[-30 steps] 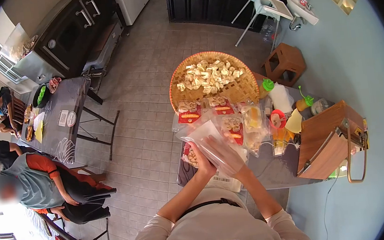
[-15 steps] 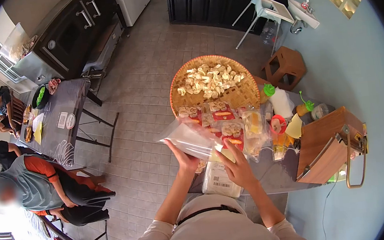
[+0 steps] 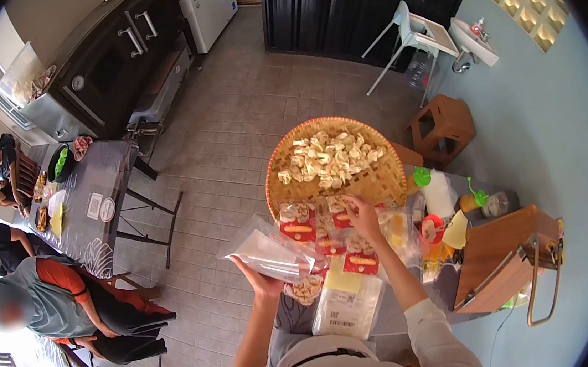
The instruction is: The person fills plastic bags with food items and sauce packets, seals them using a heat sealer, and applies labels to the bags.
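From my remote view, the left hand [image 3: 265, 281] grips a clear bag [image 3: 269, 254] beside red-labelled packets [image 3: 298, 232], where I cannot tell whether the right hand [image 3: 364, 220] pinches one; a loose one-handed hold could let the slick plastic slip.

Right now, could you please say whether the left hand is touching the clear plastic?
Touching; the head view shows the left hand holding the clear plastic by its edge.

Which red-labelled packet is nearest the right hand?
The packet immediately right of the top-left one; the right hand is at it, others are farther.
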